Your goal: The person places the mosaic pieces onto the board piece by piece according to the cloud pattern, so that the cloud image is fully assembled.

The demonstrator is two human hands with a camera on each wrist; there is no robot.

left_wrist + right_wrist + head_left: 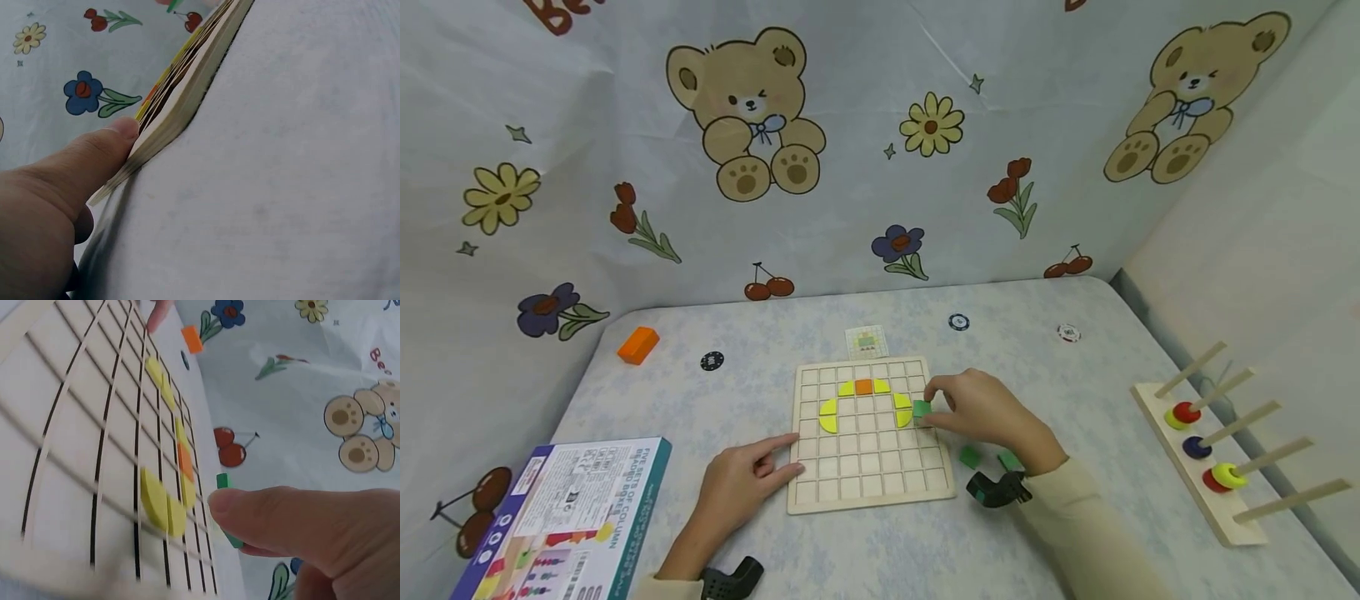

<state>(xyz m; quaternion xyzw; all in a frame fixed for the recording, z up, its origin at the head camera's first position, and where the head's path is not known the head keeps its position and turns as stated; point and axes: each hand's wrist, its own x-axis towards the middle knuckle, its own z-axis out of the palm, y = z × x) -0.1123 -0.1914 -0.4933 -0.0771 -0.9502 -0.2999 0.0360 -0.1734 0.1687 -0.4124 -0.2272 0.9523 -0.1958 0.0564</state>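
A square wooden grid board (pixel 868 492) lies on the table. Yellow quarter-round pieces (pixel 828 407) and an orange square (pixel 864 387) form an arch on its upper cells. My right hand (pixel 988 408) pinches a green square tile (pixel 921 408) between thumb and fingers, over the board's right edge. In the right wrist view the green tile (pixel 230 531) is partly hidden behind the thumb. My left hand (pixel 741 483) touches the board's left edge with thumb and index finger extended. In the left wrist view, the thumb (pixel 106 150) lies against the board's side (pixel 194 94).
Two green tiles (pixel 970 457) lie right of the board, near my right wrist. A pattern card (pixel 867 342) sits behind it. An orange block (pixel 638 345) and a box (pixel 568 517) are at left, a peg stand with rings (pixel 1198 467) at right. Several round chips (pixel 712 361) lie farther back.
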